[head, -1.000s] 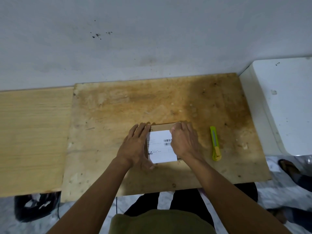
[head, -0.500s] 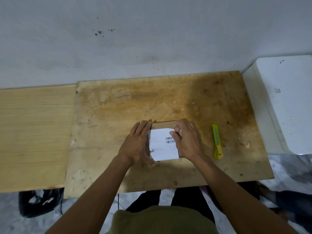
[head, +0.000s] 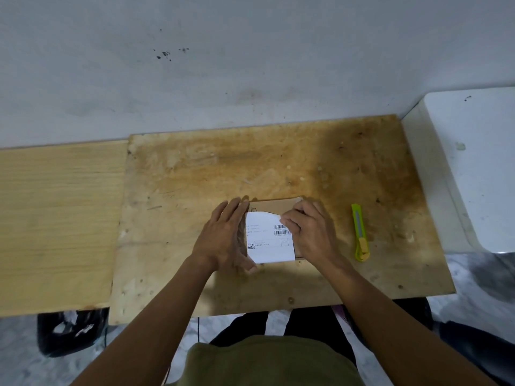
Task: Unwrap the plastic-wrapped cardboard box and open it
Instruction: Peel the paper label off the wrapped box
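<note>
The stained plywood bench (head: 278,168) stands against a grey wall, with a paler wooden board (head: 58,218) abutting its left edge and a white unit (head: 473,162) to its right. The cardboard box (head: 274,205) lies flat near the bench's front centre, a white shipping label (head: 269,242) covering most of its top. The left hand (head: 223,238) rests flat against the box's left side, grip spread with fingers straight; the right hand (head: 309,229) pinches the label's lifted upper right corner; a yellow-green utility knife (head: 359,232) lies just right of that hand.

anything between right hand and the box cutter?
No. In the head view only bare plywood board separates the right hand from the green box cutter.
</note>
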The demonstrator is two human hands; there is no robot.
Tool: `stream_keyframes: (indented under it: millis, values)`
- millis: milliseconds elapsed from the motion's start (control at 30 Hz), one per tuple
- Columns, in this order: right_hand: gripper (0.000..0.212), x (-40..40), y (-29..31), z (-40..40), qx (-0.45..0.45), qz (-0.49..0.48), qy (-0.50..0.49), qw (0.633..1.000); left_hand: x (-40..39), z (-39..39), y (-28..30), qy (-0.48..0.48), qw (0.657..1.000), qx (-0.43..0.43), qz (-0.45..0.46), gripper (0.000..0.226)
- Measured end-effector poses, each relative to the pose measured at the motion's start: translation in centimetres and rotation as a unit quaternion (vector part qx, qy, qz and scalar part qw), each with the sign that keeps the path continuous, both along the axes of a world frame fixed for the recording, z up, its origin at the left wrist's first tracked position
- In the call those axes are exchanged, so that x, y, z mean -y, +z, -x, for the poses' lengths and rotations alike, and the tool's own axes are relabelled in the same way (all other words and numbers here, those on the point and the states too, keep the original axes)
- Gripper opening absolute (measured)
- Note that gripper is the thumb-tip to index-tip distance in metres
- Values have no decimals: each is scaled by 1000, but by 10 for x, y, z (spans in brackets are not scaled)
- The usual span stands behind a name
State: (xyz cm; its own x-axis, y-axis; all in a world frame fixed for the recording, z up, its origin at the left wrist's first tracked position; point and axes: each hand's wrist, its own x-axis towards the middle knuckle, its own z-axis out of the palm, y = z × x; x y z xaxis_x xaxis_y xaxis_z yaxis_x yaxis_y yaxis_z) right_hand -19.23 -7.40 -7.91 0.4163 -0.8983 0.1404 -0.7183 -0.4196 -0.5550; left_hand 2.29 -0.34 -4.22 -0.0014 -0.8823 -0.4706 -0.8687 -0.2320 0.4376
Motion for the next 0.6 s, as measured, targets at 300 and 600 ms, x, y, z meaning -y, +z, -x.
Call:
stream_keyframes:
  millis: [300,600]
  values:
    - [11,0,10,1,33,-27,39,998,-1,1,5,1,1000,21,-5,154]
    - [11,5,19,6,51,-110,101,987,-2,1,6,-1,1000,29,-6,151]
